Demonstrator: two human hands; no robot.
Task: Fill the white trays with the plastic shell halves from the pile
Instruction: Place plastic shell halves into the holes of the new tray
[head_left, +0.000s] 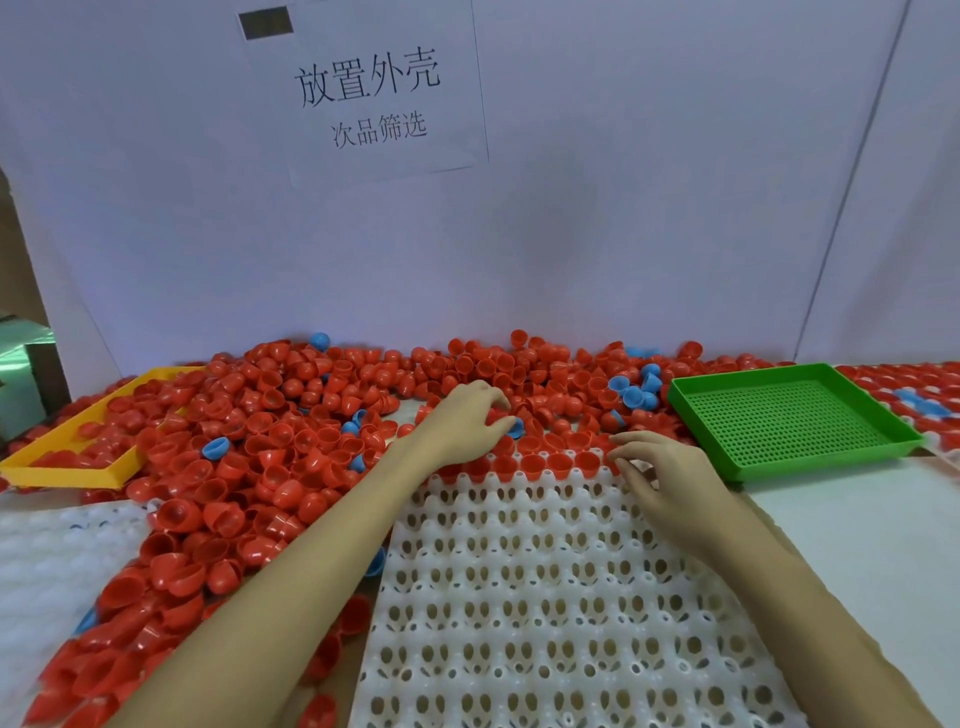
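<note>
A big pile of red shell halves (270, 426) with a few blue ones covers the table's back and left. A white tray (545, 597) with rows of holes lies in front of me; its far row holds several red shells (558, 462). My left hand (467, 423) reaches into the pile beyond the tray's far edge, its fingers curled round a red shell next to a blue one (517, 427). At the tray's far right corner my right hand (660, 470) hovers with loosely bent fingers and holds nothing that I can see.
An empty green perforated tray (789, 415) sits at the right. A yellow tray (67, 452) at the left is half buried in shells. Another white tray (47, 561) lies at the near left. A white board with a paper sign (374, 93) stands behind.
</note>
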